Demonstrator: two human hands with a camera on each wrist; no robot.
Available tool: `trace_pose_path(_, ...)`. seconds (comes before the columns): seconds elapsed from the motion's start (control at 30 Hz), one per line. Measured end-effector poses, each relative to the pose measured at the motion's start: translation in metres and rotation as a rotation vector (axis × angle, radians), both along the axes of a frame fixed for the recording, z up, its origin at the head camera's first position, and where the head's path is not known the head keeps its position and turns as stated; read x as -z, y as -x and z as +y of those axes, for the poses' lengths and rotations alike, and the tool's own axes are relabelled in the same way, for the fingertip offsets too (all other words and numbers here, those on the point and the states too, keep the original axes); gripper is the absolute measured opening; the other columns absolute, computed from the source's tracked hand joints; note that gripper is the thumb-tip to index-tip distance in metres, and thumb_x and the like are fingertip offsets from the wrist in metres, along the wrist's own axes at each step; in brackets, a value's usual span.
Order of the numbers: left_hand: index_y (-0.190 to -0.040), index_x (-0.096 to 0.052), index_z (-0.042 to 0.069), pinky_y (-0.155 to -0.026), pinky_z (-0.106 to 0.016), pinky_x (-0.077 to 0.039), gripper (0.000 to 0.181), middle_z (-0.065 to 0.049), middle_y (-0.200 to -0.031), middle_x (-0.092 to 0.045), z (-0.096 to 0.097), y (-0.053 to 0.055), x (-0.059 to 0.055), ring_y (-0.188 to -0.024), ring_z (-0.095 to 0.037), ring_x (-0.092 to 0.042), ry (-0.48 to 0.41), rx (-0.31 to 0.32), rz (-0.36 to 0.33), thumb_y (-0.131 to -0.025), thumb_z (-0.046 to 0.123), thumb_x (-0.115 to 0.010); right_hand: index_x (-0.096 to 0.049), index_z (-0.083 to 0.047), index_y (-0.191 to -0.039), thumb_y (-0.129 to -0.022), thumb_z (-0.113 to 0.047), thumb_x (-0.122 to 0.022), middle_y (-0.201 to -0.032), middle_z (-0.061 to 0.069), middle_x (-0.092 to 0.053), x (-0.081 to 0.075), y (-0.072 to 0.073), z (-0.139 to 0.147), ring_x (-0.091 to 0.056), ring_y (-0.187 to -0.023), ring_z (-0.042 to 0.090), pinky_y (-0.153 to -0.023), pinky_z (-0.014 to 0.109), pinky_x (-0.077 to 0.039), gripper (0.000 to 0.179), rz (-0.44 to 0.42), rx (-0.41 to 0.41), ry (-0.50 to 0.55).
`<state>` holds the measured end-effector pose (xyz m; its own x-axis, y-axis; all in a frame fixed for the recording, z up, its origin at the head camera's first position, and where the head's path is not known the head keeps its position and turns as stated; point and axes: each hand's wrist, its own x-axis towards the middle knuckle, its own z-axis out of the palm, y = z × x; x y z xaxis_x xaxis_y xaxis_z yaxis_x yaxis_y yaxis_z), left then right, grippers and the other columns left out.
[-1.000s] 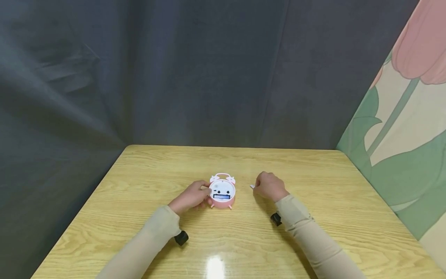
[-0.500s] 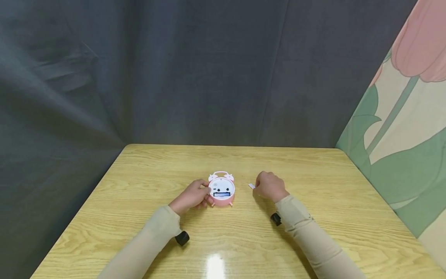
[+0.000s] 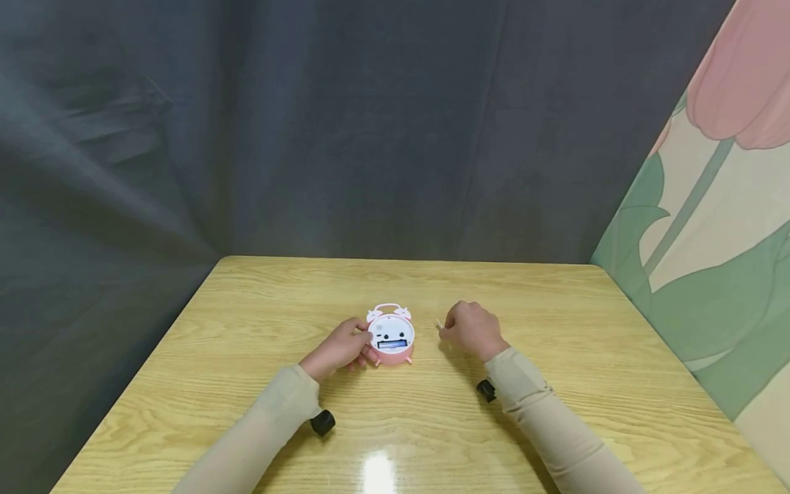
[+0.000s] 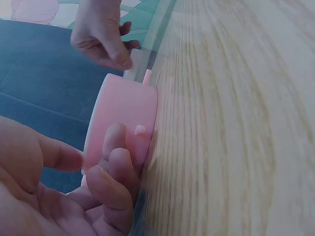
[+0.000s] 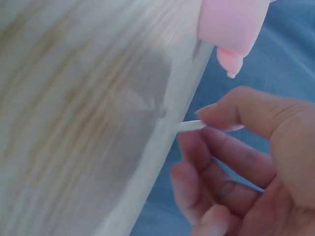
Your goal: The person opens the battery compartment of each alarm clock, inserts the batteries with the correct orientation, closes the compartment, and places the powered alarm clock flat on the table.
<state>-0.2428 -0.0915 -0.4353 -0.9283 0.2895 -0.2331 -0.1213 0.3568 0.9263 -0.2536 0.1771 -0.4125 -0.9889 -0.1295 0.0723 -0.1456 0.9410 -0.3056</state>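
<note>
A pink twin-bell alarm clock [image 3: 401,328] lies on the wooden table with its white back up. Inside its uncovered battery slot sits a blue-and-white battery [image 3: 392,345]. My left hand [image 3: 339,348] grips the clock's left side, thumb at the back rim and fingers along the pink wall [image 4: 125,101]. To the right of the clock, my right hand [image 3: 475,331] pinches a thin white battery cover [image 5: 191,126] between thumb and forefinger. In the left wrist view the cover [image 4: 139,61] shows beyond the clock, apart from it.
The wooden table [image 3: 395,425] spreads out around both hands. A dark curtain [image 3: 370,137] hangs behind its far edge, and a tulip-patterned cloth [image 3: 697,240] borders the right side. A small black device [image 3: 322,422] is on the left wrist, another [image 3: 486,390] on the right.
My right hand has shifted slightly left, nearer the clock. The cover in it has turned from showing its flat face to nearly edge-on. My left hand keeps its hold on the clock.
</note>
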Motion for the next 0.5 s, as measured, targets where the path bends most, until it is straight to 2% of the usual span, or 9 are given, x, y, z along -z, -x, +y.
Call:
trace_pose_path(0.13, -0.121, -0.046, 0.001, -0.048, -0.025, -0.038, 0.022, -0.009, -0.073, -0.07, -0.001, 0.001, 0.002, -0.057, -0.015, -0.053, -0.009, 0.004, -0.007, -0.103, 0.013, -0.044, -0.068, -0.02, -0.06, -0.08, -0.023, -0.075, -0.061, -0.007, -0.061, -0.003, -0.002, -0.005, -0.047, -0.054, 0.011, -0.046, 0.028, -0.037, 0.022, 0.09, -0.064, 0.02)
trace_pose_path(0.33, -0.122, -0.045, 0.0, -0.048, -0.025, -0.037, 0.023, -0.009, -0.074, -0.069, -0.001, 0.001, 0.004, -0.057, -0.015, -0.053, -0.023, 0.017, -0.004, -0.103, 0.013, -0.045, -0.069, -0.023, -0.065, -0.076, -0.021, -0.072, -0.063, -0.012, -0.061, -0.012, -0.009, -0.018, -0.05, -0.056, 0.008, -0.046, 0.029, -0.04, 0.011, 0.23, -0.184, 0.008)
trace_pose_path(0.5, -0.122, -0.045, -0.001, -0.048, -0.025, -0.037, 0.024, -0.008, -0.074, -0.069, -0.002, 0.001, 0.004, -0.057, -0.015, -0.053, -0.027, 0.022, 0.006, -0.102, 0.013, -0.047, -0.067, -0.024, -0.067, -0.077, -0.023, -0.072, -0.065, -0.012, -0.058, -0.015, -0.015, -0.03, -0.047, -0.056, 0.006, -0.044, 0.027, -0.036, 0.011, 0.334, -0.304, -0.055)
